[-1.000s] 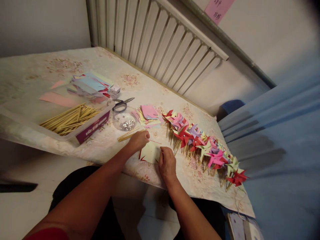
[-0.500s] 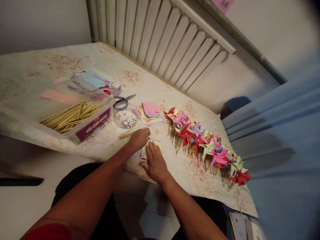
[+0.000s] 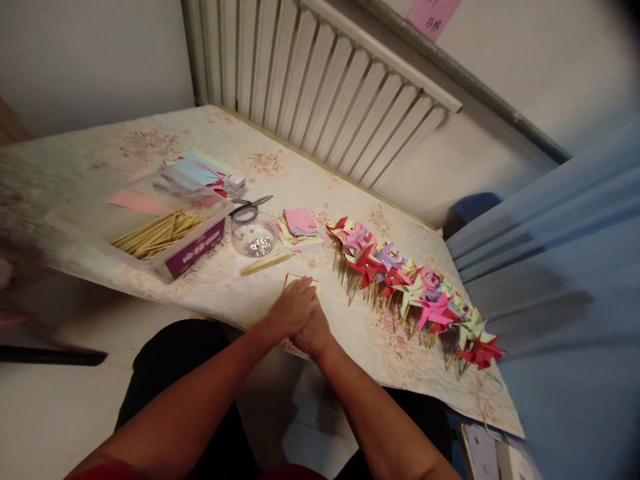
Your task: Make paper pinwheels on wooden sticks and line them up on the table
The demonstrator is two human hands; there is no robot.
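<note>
At the table's near edge, a small white paper piece with red edges [image 3: 289,279] lies mostly hidden under my hands. My left hand [image 3: 295,308] lies across the paper and over the fingers of my right hand, its own fingers stretched flat. Most of my right hand [image 3: 314,328] shows only at its back and wrist, pressed close against the left; its fingers are covered. Just beyond them are several thin wooden sticks [image 3: 265,262], a round clear dish [image 3: 254,239] of small shiny metal pieces, and a pile of coloured paper squares [image 3: 301,223].
A clear plastic box [image 3: 195,248] of wooden sticks stands left. Scissors [image 3: 247,209], a small box [image 3: 236,181] and coloured paper sheets [image 3: 193,170] lie behind. Rows of paper pinwheels [image 3: 395,273] fill the right side. A radiator [image 3: 320,87] borders the back; another person's hand [image 3: 5,273] shows far left.
My left hand has come down and toward me, from the paper's far corner onto my right hand. The right hand, flat on the paper before, is now partly covered. The view has shifted slightly.
</note>
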